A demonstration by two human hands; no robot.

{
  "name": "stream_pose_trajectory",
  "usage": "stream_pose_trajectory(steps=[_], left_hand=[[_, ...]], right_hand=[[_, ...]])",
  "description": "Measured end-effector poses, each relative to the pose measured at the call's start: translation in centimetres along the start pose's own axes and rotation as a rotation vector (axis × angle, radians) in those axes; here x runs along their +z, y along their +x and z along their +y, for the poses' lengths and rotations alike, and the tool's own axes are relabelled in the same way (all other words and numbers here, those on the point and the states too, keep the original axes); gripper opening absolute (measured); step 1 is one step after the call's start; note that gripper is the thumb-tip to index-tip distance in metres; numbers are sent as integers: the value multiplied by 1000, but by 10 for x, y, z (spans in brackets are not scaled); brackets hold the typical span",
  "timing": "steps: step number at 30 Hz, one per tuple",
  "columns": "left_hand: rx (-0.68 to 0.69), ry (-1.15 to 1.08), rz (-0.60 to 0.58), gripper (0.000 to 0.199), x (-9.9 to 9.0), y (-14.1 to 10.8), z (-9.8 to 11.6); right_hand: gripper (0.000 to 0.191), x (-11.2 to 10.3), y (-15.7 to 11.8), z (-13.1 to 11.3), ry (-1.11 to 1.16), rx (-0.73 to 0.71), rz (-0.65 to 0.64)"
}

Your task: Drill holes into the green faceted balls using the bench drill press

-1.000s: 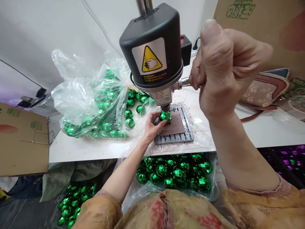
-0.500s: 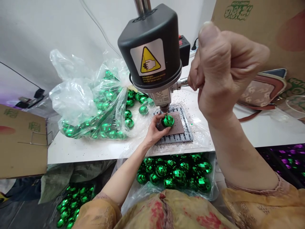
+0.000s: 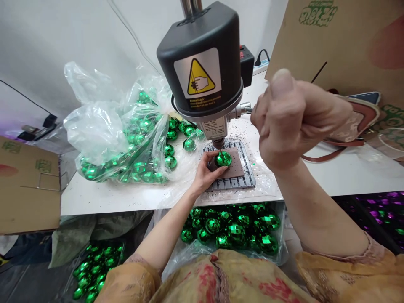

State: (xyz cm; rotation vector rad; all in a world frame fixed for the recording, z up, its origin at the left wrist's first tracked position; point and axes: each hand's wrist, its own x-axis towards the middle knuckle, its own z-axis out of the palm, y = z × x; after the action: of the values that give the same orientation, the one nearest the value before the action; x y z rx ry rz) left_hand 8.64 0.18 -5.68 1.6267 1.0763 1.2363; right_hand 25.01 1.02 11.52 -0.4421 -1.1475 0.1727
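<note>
A small bench drill press [image 3: 203, 63] with a black motor housing stands over a grey slotted base plate [image 3: 233, 182] that carries a brown pad. My left hand [image 3: 205, 173] pinches a green faceted ball [image 3: 223, 158] on that pad, directly under the drill tip. Raised close to the camera, my right hand [image 3: 293, 120] is clenched around the press's metal lever [image 3: 243, 110], whose grip is hidden inside my fist.
A clear plastic bag [image 3: 123, 134] full of green balls lies left of the press on the white table [image 3: 104, 195]. More green balls [image 3: 233, 229] fill a bag below the table edge, and others [image 3: 94, 269] lie lower left. Cardboard boxes [image 3: 344, 42] stand at right and left.
My right hand has pulled the lever downward. The left hand has set the green ball down on the pad, and the drill tip now meets the ball's top.
</note>
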Motion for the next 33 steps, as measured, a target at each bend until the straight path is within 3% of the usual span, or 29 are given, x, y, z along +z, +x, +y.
stream_pose_trajectory(steps=[16,33], left_hand=[[27,-9,-14,54,-1,0,-5],[23,12,9,53,-1,-1,-3]], right_hand=[[57,-14,-19,26,37,-247,-22],[46,-23,-37,41,139,-354,-74]])
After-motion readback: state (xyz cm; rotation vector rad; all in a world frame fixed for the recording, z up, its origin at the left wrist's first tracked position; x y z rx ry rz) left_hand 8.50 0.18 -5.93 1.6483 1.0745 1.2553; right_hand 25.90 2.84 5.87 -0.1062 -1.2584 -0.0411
